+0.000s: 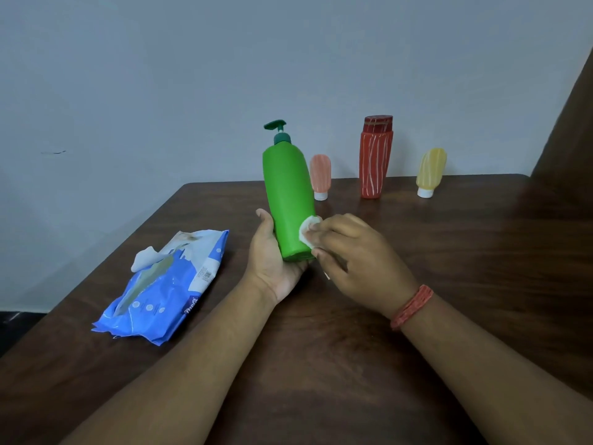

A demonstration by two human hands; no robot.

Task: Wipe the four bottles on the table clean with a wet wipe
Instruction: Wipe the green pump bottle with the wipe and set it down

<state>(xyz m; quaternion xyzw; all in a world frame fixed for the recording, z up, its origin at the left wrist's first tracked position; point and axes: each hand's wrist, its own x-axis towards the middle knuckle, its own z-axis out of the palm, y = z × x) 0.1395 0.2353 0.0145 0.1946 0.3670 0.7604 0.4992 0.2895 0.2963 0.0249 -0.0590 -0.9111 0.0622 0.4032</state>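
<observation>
Green pump bottle (288, 197) mid-desk, tilted slightly, base cupped in left hand (276, 258), fingers curled round its bottom. Right hand (356, 255) pinches white wipe (307, 229) in curled fingers, pressed to bottle's lower right side. Along far edge of desk (417, 316): pink tube (320, 175), red bottle (374, 159), yellow tube (430, 170), all upright. Blue wipe pack (167, 284) near left edge, flap open.
</observation>
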